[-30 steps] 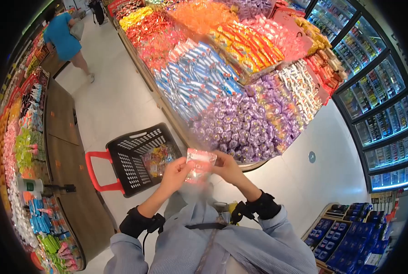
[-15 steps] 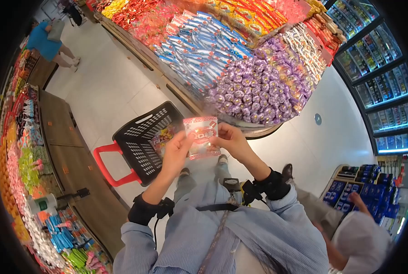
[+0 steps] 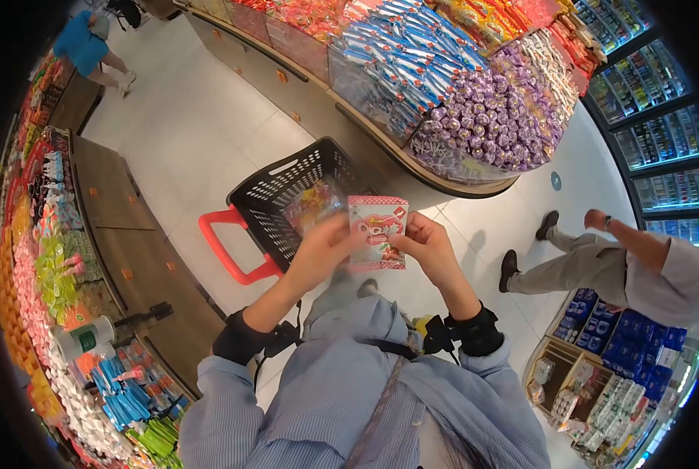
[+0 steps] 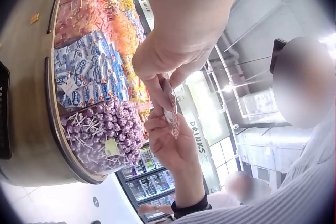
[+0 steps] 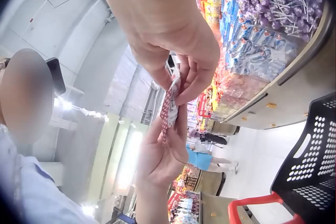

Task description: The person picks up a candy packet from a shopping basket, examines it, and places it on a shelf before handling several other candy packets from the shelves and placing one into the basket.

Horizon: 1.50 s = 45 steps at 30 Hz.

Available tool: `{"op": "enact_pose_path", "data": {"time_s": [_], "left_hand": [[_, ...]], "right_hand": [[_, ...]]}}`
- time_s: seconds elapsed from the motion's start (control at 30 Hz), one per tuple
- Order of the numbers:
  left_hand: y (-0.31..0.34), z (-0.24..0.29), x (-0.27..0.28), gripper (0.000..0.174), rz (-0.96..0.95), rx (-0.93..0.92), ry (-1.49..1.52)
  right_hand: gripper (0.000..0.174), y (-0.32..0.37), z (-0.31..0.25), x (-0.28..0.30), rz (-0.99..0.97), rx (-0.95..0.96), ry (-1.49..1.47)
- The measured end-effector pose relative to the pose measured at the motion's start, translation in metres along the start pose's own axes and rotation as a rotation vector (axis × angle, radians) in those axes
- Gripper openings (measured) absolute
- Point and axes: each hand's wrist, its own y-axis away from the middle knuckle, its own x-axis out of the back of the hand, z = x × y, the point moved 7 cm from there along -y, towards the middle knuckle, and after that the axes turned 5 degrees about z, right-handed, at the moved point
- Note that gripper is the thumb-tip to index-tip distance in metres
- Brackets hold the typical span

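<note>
A small candy packet (image 3: 378, 233), white with pink-red checked bands and large lettering, is held upright in front of the body. My left hand (image 3: 322, 246) pinches its left edge between thumb and fingers. At the opposite edge, my right hand (image 3: 431, 248) grips it with the thumb across the front. Both wrist views show the packet (image 4: 171, 109) edge-on, thin between the fingers of the two hands. Below and left of it on the floor stands a black shopping basket (image 3: 257, 193) with a red handle (image 3: 218, 244). Colourful wrapped packs (image 3: 316, 205) lie inside the basket.
Ahead is a rounded candy counter with purple lollipops (image 3: 494, 125) and blue-white packs (image 3: 408, 55). A shelf of sweets (image 3: 52, 250) runs along the left. At right a person in grey trousers (image 3: 576, 266) walks near blue stacked packs (image 3: 638, 344). Someone in blue (image 3: 82, 43) is far left.
The packet stays in both hands and now appears farther right, its front facing me. The view has shifted, bringing the basket nearer the middle. A passer-by has come forward on the right.
</note>
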Motion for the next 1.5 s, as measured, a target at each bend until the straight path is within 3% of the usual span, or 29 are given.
{"op": "enact_pose_path", "data": {"time_s": [0.07, 0.17, 0.37, 0.5, 0.77, 0.87, 0.9, 1.0, 1.13, 1.27, 1.4, 1.5], "left_hand": [[0.020, 0.010, -0.009, 0.012, -0.013, -0.006, 0.024], [0.049, 0.004, -0.011, 0.034, 0.033, -0.015, 0.031], [0.104, -0.009, -0.016, 0.028, 0.051, -0.036, -0.028], [0.136, -0.002, -0.013, 0.034, 0.030, -0.003, 0.061], [0.173, 0.007, 0.044, 0.033, 0.074, -0.040, 0.080], [0.181, 0.017, 0.087, 0.032, 0.070, -0.061, 0.114], [0.184, 0.017, 0.107, 0.031, 0.092, -0.061, 0.105], [0.189, 0.011, 0.180, 0.029, 0.126, -0.065, 0.060], [0.195, 0.016, 0.277, 0.027, 0.138, -0.048, -0.001], [0.203, 0.027, 0.355, 0.025, 0.183, -0.012, -0.007], [0.201, 0.041, 0.410, 0.027, 0.167, -0.026, -0.031], [0.190, 0.046, 0.437, 0.028, 0.162, -0.042, -0.048]], "right_hand": [[0.007, 0.016, -0.001, -0.008, 0.033, -0.027, -0.035], [0.006, 0.038, 0.019, -0.006, 0.046, -0.029, 0.068], [0.010, 0.087, 0.039, -0.025, 0.095, -0.015, -0.008], [0.011, 0.108, 0.034, -0.050, 0.048, 0.047, -0.073], [0.010, 0.103, 0.033, -0.120, -0.054, 0.118, -0.072], [0.009, 0.078, 0.057, -0.154, -0.099, 0.022, 0.099], [0.019, 0.069, 0.057, -0.177, -0.066, 0.060, -0.045], [0.020, 0.038, 0.083, -0.234, -0.166, 0.085, 0.006], [0.013, -0.005, 0.116, -0.315, -0.198, 0.089, 0.145], [0.019, -0.036, 0.129, -0.386, -0.174, 0.084, 0.247], [0.027, -0.063, 0.126, -0.436, -0.120, 0.160, 0.127], [0.029, -0.085, 0.132, -0.452, -0.141, 0.106, 0.258]]}}
